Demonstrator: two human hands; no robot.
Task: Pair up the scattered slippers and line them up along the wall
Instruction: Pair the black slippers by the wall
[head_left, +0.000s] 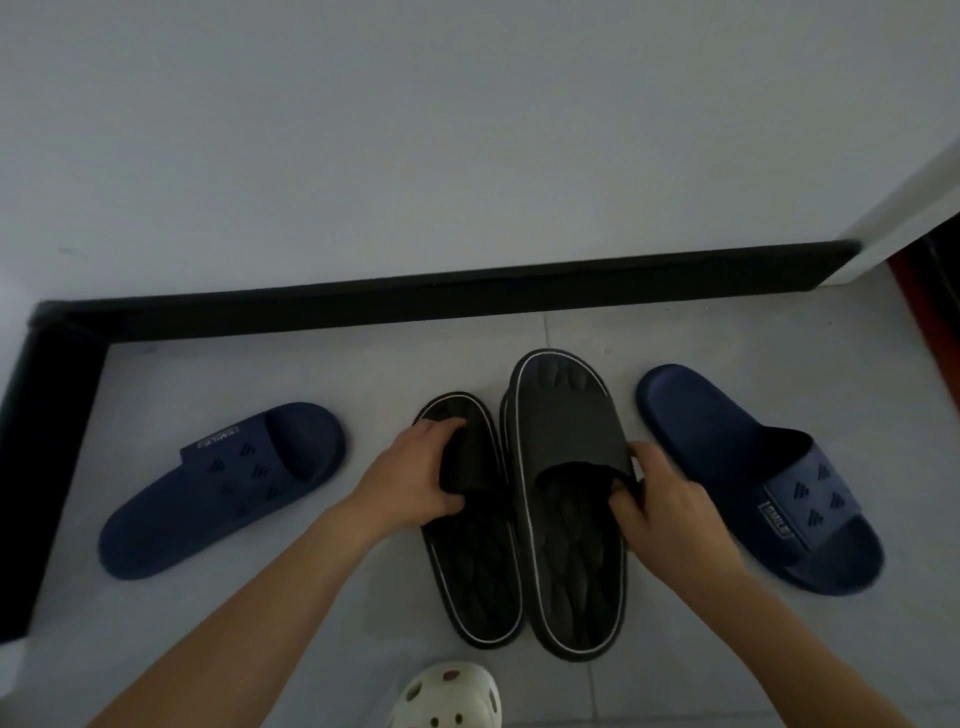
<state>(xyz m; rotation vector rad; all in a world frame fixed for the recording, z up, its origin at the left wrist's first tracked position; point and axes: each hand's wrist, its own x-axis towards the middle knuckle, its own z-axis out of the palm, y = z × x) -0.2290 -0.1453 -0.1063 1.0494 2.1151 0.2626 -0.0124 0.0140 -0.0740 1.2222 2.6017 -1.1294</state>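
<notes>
Two black slippers with white trim lie side by side on the floor, toes toward the wall. My left hand (418, 473) grips the strap of the left black slipper (478, 577). My right hand (667, 506) grips the strap of the right black slipper (569, 561), which sits a little closer to the wall and looks slightly raised. A navy slipper (218, 493) lies angled at the left, apart from the black pair. Another navy slipper (748, 467) lies angled at the right, beside my right hand.
A white wall with a black baseboard (441, 301) runs across ahead and turns down the left side (36, 467). The wall ends in a corner at the right (852, 260). A cream perforated clog (452, 696) shows at the bottom edge.
</notes>
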